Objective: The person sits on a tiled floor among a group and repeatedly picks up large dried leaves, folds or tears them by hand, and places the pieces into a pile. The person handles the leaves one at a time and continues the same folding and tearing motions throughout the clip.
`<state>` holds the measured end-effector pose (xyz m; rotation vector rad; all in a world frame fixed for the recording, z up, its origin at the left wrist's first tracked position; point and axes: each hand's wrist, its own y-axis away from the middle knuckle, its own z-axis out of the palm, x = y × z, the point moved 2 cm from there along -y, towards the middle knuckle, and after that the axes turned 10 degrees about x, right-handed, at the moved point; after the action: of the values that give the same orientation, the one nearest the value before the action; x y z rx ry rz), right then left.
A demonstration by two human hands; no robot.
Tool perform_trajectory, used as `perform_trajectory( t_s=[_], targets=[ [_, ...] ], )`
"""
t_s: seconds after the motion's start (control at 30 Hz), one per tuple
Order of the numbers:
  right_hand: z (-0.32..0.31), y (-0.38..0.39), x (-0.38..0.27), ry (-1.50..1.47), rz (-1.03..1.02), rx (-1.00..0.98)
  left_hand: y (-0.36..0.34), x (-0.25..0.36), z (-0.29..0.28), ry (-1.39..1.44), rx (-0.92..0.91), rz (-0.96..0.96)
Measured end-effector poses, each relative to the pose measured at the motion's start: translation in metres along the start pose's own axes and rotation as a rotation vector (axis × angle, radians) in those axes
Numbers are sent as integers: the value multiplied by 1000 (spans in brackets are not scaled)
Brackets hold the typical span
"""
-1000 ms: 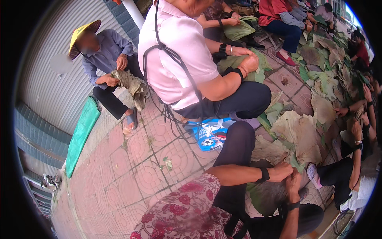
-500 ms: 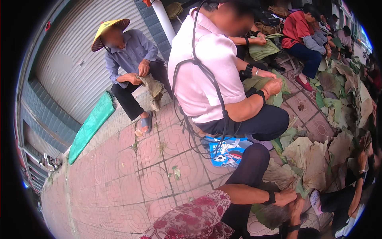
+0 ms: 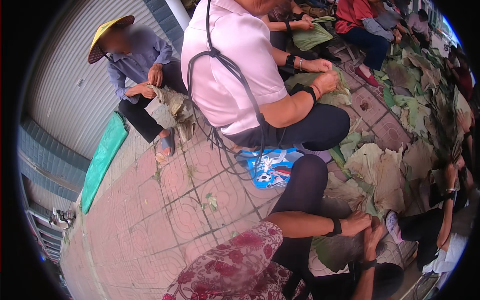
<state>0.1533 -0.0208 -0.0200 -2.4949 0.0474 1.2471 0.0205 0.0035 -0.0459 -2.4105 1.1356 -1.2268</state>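
Observation:
My left hand (image 3: 356, 223), with a black band on the wrist, is closed on a large green-brown dried leaf (image 3: 336, 250) in front of my dark-trousered knee. Just right of it, my right hand (image 3: 372, 233) is closed on the same leaf, its fingertips partly hidden by the left fingers. The leaf hangs beneath both hands, dark green where it spreads. Pale dried leaves (image 3: 372, 175) lie in a heap beyond my hands. A blue printed bag (image 3: 270, 167) lies on the paving past my raised knee.
A person in pink (image 3: 235, 85) sits close ahead handling leaves. A person in a yellow conical hat (image 3: 137, 70) holds crumpled leaves at left. Several other people sit along the leaf pile (image 3: 410, 100); another person's arm (image 3: 447, 210) is near my right. A green sheet (image 3: 102, 160) lies by the shutter.
The view swung briefly and returned, so the scene shifts up and left since half a second ago. My hands stay together on the leaf; the seated people have moved only slightly.

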Motion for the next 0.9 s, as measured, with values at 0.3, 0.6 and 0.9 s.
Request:
perform_trajectory(
  t_s=[0.3, 0.6, 0.9],
  targets=[
    [2, -3, -20, 248, -28, -99, -2, 2, -7, 39, -78, -126],
    [-3, 10, 8, 268, -21, -12, -2, 14, -16, 81, -32, -108],
    [5, 16, -10, 195, -15, -20, 6, 4, -5, -47, -27, 11]
  ],
)
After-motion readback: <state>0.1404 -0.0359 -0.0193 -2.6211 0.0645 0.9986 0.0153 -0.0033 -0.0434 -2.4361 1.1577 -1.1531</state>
